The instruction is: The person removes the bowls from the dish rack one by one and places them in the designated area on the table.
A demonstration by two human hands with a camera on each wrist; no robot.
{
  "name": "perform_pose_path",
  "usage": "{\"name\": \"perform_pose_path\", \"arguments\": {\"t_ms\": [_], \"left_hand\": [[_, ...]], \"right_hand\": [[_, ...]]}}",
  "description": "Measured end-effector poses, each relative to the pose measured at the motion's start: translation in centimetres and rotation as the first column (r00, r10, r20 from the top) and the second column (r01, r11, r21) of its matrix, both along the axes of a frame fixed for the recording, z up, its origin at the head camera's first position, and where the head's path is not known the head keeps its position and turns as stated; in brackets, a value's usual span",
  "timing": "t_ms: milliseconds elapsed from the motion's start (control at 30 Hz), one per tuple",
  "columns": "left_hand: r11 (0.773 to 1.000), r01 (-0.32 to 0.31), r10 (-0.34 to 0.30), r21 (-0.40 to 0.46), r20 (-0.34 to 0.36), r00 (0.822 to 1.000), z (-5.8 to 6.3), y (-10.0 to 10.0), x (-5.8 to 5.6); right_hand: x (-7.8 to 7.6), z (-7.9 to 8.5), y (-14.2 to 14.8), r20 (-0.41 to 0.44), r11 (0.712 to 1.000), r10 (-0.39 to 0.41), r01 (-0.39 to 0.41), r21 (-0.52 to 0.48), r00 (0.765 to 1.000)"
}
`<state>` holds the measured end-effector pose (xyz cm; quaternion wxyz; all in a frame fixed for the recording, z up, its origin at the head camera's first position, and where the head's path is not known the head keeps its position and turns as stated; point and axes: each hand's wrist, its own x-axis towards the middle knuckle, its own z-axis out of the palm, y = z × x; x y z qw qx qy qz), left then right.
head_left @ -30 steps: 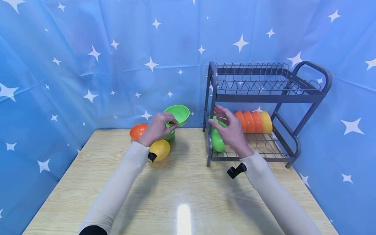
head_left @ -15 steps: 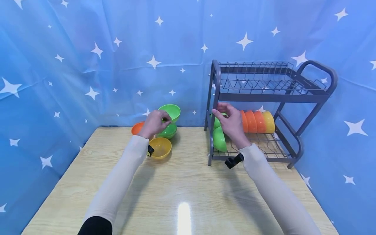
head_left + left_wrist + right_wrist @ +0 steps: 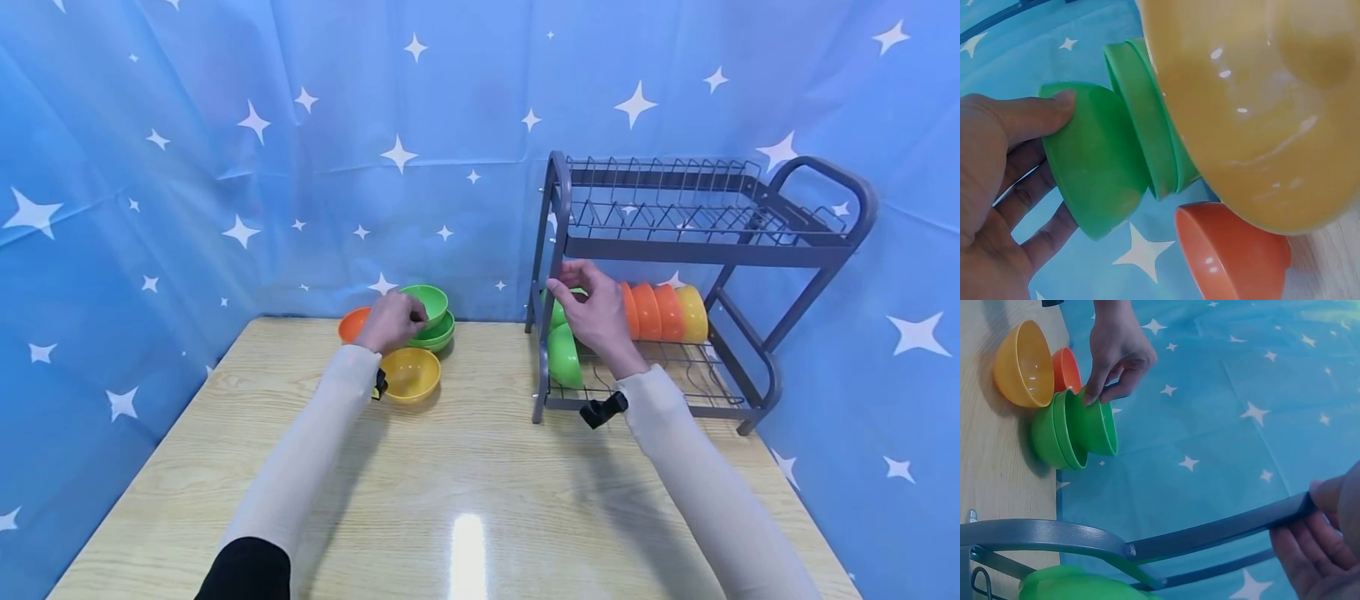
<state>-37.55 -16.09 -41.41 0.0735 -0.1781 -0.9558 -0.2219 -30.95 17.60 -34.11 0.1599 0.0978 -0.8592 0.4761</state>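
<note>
My left hand (image 3: pixel 388 322) pinches the rim of a green bowl (image 3: pixel 1097 428), thumb on one side and fingers on the other. This bowl sits tilted at the mouth of two nested green bowls (image 3: pixel 1047 434) near the back edge of the table. Close to that hand are a yellow bowl (image 3: pixel 411 375), mouth up, and an orange bowl (image 3: pixel 352 323), partly hidden behind it. With thumb and fingers my right hand (image 3: pixel 596 308) grips the left front post of a dark two-tier dish rack (image 3: pixel 697 249).
Green bowls (image 3: pixel 564 358) stand on edge at the left of the rack's lower tier. Several orange bowls (image 3: pixel 647 312) and a yellow one (image 3: pixel 693 315) line up farther right. A starred blue curtain (image 3: pixel 337 208) hangs behind the wooden table (image 3: pixel 420 483).
My left hand has carried the green bowl left and down to the nested green bowls. My right hand's fingers have come from apart to around the rack's post.
</note>
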Motion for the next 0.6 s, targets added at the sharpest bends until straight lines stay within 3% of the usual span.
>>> {"name": "perform_pose_path", "arguments": {"t_ms": [300, 600], "left_hand": [[0.996, 0.048, -0.046, -0.08, 0.028, 0.999, -0.8, 0.3, -0.6], [0.996, 0.05, -0.048, -0.069, 0.036, 0.998, -1.4, 0.5, -0.5]], "right_hand": [[0.0, -0.1, -0.3, -0.005, 1.0, -0.004, 0.004, -0.003, 1.0], [0.0, -0.2, -0.2, -0.019, 1.0, -0.008, 0.008, -0.01, 1.0]]}}
